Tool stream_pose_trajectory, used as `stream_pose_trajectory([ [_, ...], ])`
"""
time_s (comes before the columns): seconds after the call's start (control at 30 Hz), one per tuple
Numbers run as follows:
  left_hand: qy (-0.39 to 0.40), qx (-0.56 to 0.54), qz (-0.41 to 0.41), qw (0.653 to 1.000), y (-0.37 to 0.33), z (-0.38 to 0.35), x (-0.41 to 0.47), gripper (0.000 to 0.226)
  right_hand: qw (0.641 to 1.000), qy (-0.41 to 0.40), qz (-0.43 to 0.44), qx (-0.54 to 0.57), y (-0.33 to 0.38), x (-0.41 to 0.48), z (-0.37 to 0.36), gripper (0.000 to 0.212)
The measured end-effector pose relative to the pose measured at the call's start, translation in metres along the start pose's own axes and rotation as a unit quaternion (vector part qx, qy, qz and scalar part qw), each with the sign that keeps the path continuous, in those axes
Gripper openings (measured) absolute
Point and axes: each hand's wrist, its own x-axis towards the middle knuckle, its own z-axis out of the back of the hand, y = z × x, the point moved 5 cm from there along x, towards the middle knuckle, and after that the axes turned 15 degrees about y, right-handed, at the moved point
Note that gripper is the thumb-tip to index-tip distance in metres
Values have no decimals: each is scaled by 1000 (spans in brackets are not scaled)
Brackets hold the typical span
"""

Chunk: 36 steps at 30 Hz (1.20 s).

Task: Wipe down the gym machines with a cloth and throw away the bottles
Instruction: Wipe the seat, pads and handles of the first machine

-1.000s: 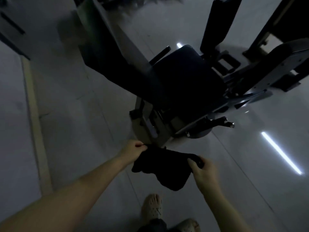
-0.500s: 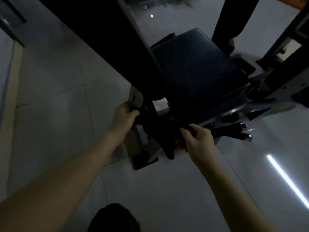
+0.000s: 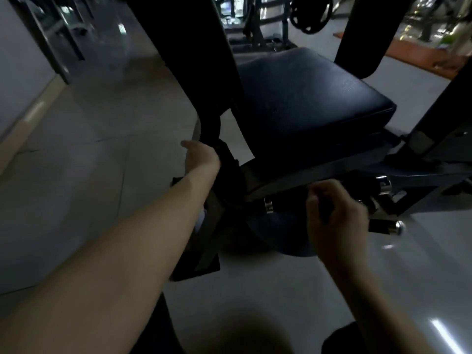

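Changed in the last second: both hands have risen from over the floor to the machine. Left hand grips the dark cloth at the back pad base, beside the seat. Right hand has its fingers curled; can't tell if they pinch the cloth. Wiping likely starts now

Dim gym interior. Pale, glossy tiled floor with thin grout lines. At left, a light wall with a paler skirting strip along its foot. At lower right, a bright streak of reflected light on the tiles. At far right, a reddish-brown mat.
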Motion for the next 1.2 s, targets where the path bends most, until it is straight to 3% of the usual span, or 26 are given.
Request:
stream_pose_trajectory([
  [0.13, 94, 25, 59, 994, 5, -13, -37, 55, 993, 97, -4, -63, -4, -15, -22, 42],
  [0.37, 57, -89, 101, 989, 24, -36, -115, 48, 994, 96, 49, -5, -23, -6, -23, 32],
  [0.53, 79, 12, 89, 993, 7, -16, -80, 58, 993, 98, 48, 38, -32, -2, -36, 33],
  [0.63, 80, 42, 72, 993, -6, -10, -56, 49, 991, 106, 58, 54, -33, -1, -38, 29],
  [0.7, 78, 66, 48, 994, -10, -5, -41, 19, 990, 105, 69, 66, -36, -2, -39, 29],
  [0.73, 80, 72, 41, 993, -11, -4, -33, 18, 990, 102, 75, 68, -38, -3, -40, 29],
  [0.8, 83, 69, 47, 993, -8, -2, -17, 30, 990, 96, 85, 66, -40, -3, -41, 29],
  [0.93, 77, -42, 74, 993, -2, -4, -13, 44, 990, 94, 82, 59, -40, -2, -41, 28],
  [1.03, 64, -9, 67, 996, -2, -6, -39, 61, 992, 99, 73, 27, -35, -1, -36, 26],
  [1.2, 68, -48, 80, 993, 17, -16, -83, 59, 993, 97, 72, 1, -29, -1, -33, 25],
])
